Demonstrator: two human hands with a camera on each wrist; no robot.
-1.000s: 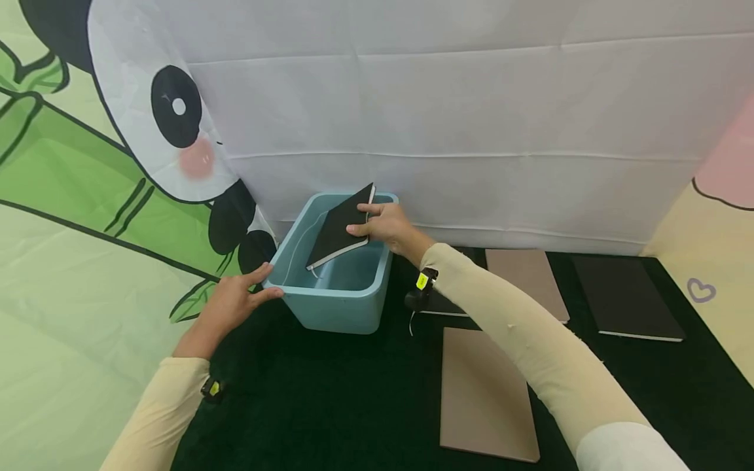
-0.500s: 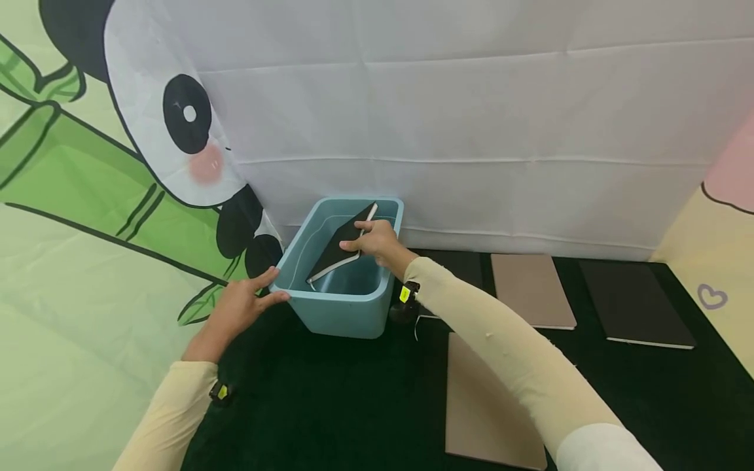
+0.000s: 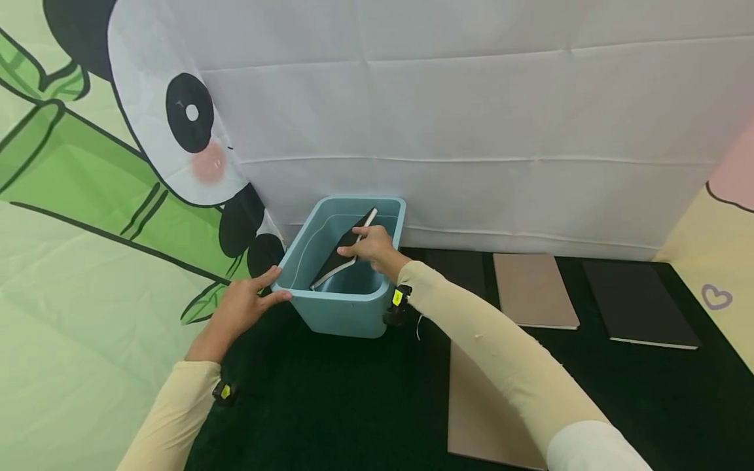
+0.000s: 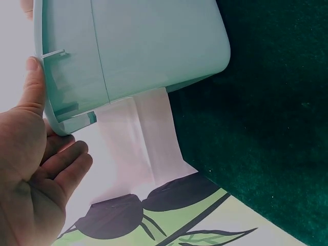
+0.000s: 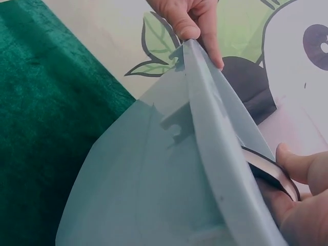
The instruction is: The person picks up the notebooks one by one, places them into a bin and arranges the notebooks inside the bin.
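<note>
Black notebook (image 3: 330, 263) in right hand (image 3: 377, 249)

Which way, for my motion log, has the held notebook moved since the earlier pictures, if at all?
Yes: the black notebook moved down, deeper into the bin; its top corner, earlier above the far rim, is now below it.

Creased panda-print cloth (image 3: 459, 111) around a dark-green surface (image 3: 330, 405) suggests a makeshift booth.
</note>
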